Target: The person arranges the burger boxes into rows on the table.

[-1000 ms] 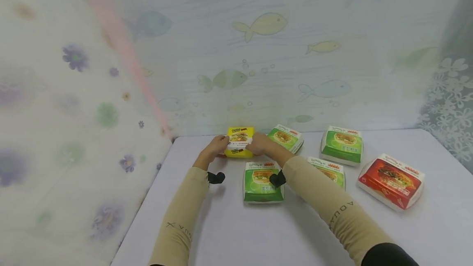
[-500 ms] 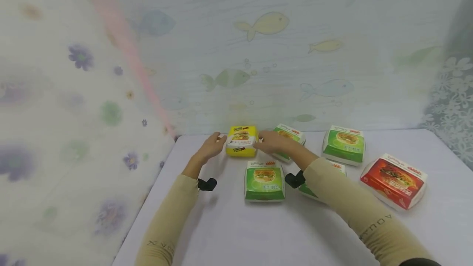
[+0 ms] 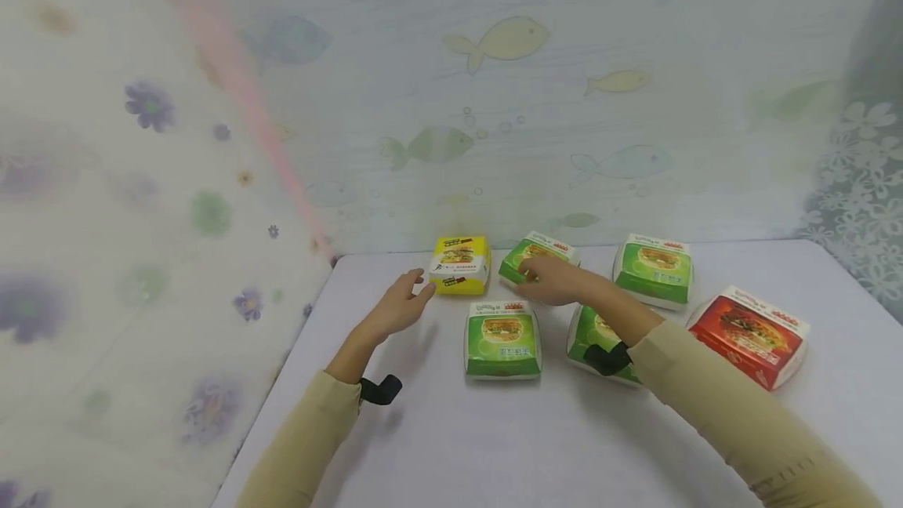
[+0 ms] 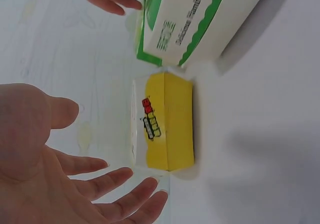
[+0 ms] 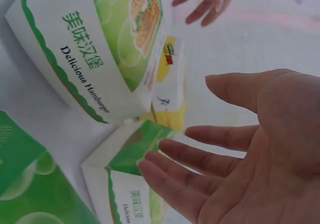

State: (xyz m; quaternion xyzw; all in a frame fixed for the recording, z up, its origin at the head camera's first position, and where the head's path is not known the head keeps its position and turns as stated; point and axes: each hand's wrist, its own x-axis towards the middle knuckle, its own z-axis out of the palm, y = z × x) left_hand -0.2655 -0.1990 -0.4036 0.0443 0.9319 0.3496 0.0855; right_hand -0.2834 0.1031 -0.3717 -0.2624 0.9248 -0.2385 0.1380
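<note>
"Yellow and white square cardboard box with a burger picture: where do you see it, and how many are of each kind?"

"From my distant seat I count one such box, at the far side of the white table. Of the green and white cardboard boxes I count four. The first is at the back, to the right of the yellow one, the second in front of the yellow one, a little to the right. The third is beside the second, and the fourth at the back, farther right. There is one red and white cardboard box, at the right."

"And the two arms, how are they posed?"

"Both reach forward in beige sleeves. I see the left hand just beside the left side of the yellow box; if it is touching, I cannot tell. The right hand is in front of the first green box and hides a part of it."

"What do the fingers do?"

"On both hands, my wrist views show the fingers a little spread and relaxed, with the thumb well apart from them. They pinch nothing."
</note>
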